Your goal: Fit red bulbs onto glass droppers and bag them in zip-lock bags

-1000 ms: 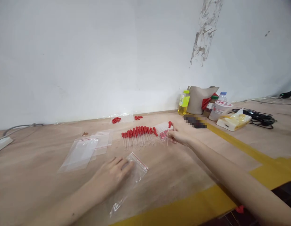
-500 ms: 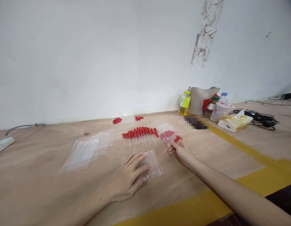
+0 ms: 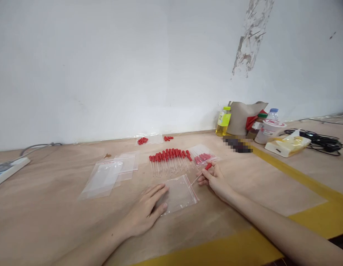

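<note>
Between the thumb and fingers of my right hand (image 3: 215, 180) is a glass dropper with a red rubber bulb (image 3: 208, 166). Its thin tip points down and left, at the red-striped mouth of a clear zip bag (image 3: 179, 192). My left hand (image 3: 149, 210) lies with fingers outstretched on the left end of that bag. Beyond the bag, several red-bulbed droppers (image 3: 168, 159) lie side by side in a row. Just past my right hand is another zip bag (image 3: 207, 152) with droppers inside, bulbs toward me.
Flat zip bags (image 3: 105, 177) overlap on the left. Loose red bulbs (image 3: 143, 140) lie on plastic near the wall. At the back right stand a yellow-capped bottle (image 3: 223, 122), a paper bag (image 3: 243, 114), a round tub (image 3: 270, 131), a wipes pack (image 3: 288, 144) and black cables (image 3: 326, 142).
My left hand has slid left along the bag, uncovering more of it. The dropper's tip in my right hand has come to the bag's mouth. The view has shifted slightly left.
</note>
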{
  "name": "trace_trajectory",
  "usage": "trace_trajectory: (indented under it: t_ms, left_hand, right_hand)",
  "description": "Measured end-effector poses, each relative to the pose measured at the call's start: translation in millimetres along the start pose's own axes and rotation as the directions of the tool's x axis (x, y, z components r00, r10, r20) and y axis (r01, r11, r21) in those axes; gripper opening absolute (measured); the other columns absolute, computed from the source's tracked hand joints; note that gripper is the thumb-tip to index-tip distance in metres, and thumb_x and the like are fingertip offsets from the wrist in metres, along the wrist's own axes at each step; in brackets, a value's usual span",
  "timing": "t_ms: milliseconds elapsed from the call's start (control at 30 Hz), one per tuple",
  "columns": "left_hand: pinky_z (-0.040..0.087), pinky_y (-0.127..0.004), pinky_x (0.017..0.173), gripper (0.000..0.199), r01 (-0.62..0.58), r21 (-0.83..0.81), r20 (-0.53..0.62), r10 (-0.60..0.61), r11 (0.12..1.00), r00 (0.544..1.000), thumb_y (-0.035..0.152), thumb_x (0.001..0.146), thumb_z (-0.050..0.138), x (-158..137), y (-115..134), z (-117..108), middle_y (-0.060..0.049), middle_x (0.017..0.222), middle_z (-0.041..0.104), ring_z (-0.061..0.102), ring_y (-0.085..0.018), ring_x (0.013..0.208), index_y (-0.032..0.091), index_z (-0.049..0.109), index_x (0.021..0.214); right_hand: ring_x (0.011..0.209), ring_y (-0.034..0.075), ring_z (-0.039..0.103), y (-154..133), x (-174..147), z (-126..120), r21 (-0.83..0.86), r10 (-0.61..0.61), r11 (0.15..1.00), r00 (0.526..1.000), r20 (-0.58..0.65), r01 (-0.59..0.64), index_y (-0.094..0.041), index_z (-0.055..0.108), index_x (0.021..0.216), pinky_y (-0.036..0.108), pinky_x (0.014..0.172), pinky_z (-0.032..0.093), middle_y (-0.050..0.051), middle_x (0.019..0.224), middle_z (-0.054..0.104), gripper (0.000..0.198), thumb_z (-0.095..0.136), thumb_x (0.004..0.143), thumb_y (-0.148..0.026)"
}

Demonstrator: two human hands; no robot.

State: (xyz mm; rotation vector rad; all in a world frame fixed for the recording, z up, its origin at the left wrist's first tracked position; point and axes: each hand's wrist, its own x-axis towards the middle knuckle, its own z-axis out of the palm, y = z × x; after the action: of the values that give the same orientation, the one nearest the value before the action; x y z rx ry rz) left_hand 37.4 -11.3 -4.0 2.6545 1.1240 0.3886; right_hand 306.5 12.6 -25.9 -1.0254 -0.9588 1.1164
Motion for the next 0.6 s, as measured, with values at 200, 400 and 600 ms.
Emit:
trace_trajectory:
  t_ms: [200, 400, 600]
  left_hand:
    - [0.026, -0.042, 0.104, 0.055, -0.038, -0.022, 0.052, 0.039, 0.999, 0.998, 0.044, 0.086, 0.040, -1.7, 0.0, -7.9, -0.003, 0.140, 0.029, 0.026, -0.023, 0.127, 0.027, 0.023, 0.136]
    - [0.026, -0.043, 0.103, 0.055, -0.049, -0.008, 0.064, 0.049, 0.999, 0.997, 0.045, 0.086, 0.040, -1.4, 0.8, -7.9, -0.004, 0.140, 0.029, 0.026, -0.023, 0.127, 0.026, 0.024, 0.135]
    - [0.025, -0.042, 0.104, 0.053, -0.079, 0.002, 0.076, 0.079, 0.997, 0.994, 0.045, 0.087, 0.038, -0.8, 0.2, -8.7, -0.002, 0.141, 0.026, 0.025, -0.022, 0.128, 0.028, 0.025, 0.135]
  right_hand:
    - [0.061, 0.012, 0.060, -4.6, -0.2, -11.4, -0.018, 0.160, 0.987, 0.957, 0.240, -0.160, -0.022, 0.039, 0.087, 0.028, 0.063, 0.048, -0.003, 0.070, 0.059, 0.036, 0.065, 0.067, -0.039]
    - [0.059, 0.005, 0.050, -12.8, 0.3, -17.0, -0.235, 0.155, 0.971, 0.841, 0.518, -0.035, -0.015, 0.052, 0.078, 0.018, 0.055, 0.039, -0.002, 0.068, 0.055, 0.026, 0.069, 0.066, -0.029]
    - [0.063, 0.006, 0.050, -10.4, -3.5, -4.3, -0.100, 0.068, 0.995, 0.756, 0.651, -0.003, -0.017, 0.050, 0.077, 0.020, 0.054, 0.040, 0.001, 0.095, 0.052, 0.024, 0.069, 0.065, -0.027]
